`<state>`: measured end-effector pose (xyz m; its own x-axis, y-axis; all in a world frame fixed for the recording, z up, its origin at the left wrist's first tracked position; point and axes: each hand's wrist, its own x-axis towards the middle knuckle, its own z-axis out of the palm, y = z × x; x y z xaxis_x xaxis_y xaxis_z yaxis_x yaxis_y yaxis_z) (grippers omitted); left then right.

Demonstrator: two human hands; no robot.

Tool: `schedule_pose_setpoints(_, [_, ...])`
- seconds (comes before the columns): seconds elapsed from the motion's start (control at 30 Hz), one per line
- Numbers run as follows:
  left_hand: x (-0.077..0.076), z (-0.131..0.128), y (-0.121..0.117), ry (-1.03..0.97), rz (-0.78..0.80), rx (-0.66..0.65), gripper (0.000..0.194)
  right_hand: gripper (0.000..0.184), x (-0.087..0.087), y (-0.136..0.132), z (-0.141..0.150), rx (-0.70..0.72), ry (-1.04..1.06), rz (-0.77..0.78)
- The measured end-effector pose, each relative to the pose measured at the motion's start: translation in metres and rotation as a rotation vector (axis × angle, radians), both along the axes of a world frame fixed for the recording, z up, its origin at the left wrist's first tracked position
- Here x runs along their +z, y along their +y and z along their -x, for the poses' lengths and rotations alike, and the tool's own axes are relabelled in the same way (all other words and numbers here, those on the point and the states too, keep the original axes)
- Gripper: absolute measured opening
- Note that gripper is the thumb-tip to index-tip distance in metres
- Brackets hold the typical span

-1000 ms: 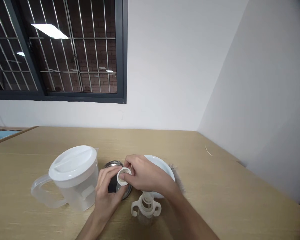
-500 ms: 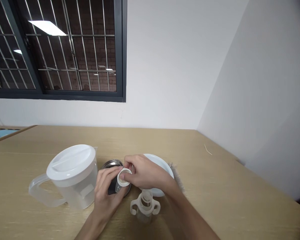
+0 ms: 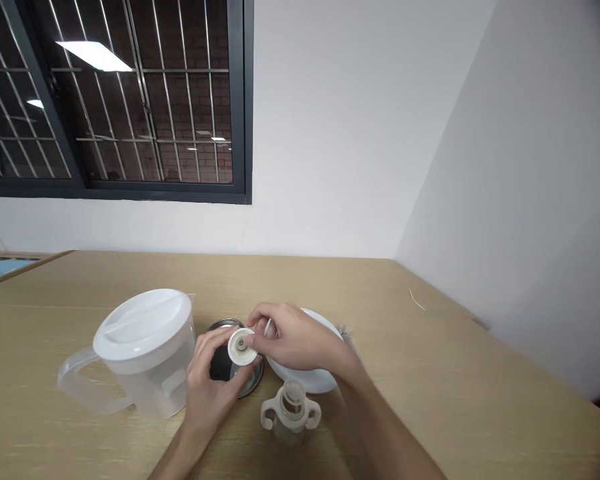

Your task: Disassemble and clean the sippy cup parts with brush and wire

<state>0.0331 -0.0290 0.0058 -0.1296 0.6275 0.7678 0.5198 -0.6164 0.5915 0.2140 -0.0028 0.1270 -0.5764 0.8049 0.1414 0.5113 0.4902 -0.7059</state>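
Over the near half of the wooden surface [image 3: 455, 400], well in from its far edge, I see two bare hands meeting at one small round white cap [image 3: 241, 348]. It is held up with its hollow side toward me, showing a small round fitting in the centre. The left hand [image 3: 211, 373] curves around the cap's left side, fingers at its upper rim and thumb below, narrowed to hold it. The right hand [image 3: 295, 337] is narrowed too, its thumb pressed at the cap's right part and its other fingers curled behind, where I can't make out their grip. Behind the cap, partly covered, sits a dark, round, metal-rimmed container [image 3: 221, 367]. Toward the surface's left edge stands a clear pitcher [image 3: 167, 393] with a white lid [image 3: 144, 327], its handle pointing left. A white bowl [image 3: 313, 382] lies partly under the right forearm, with something grey and fuzzy [image 3: 349, 337] just beside it. Nearer me, an uncapped clear bottle [image 3: 289, 433] stands upright with two pale handles [image 3: 269, 415]. Toward the far right corner lies a thin pale strand [image 3: 417, 300].
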Motion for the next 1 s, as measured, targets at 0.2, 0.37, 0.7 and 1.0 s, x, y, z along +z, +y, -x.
schedule_pose_setpoints(0.2, [0.001,-0.001,-0.001,0.018,-0.036,-0.006,0.037,0.017,-0.011,0.002,0.013,-0.073,-0.013,-0.015])
schedule_pose_setpoints(0.37, [0.001,0.0,-0.002,0.081,-0.153,0.009,0.042,0.021,-0.014,0.006,0.012,-0.011,0.068,0.139])
schedule_pose_setpoints(0.7, [0.006,0.001,-0.003,0.176,-0.254,0.032,0.047,0.024,-0.011,0.008,0.01,0.044,0.101,0.198])
schedule_pose_setpoints(1.0, [0.004,0.002,-0.001,0.196,-0.259,0.036,0.045,0.026,-0.018,0.014,0.012,0.069,0.15,0.278])
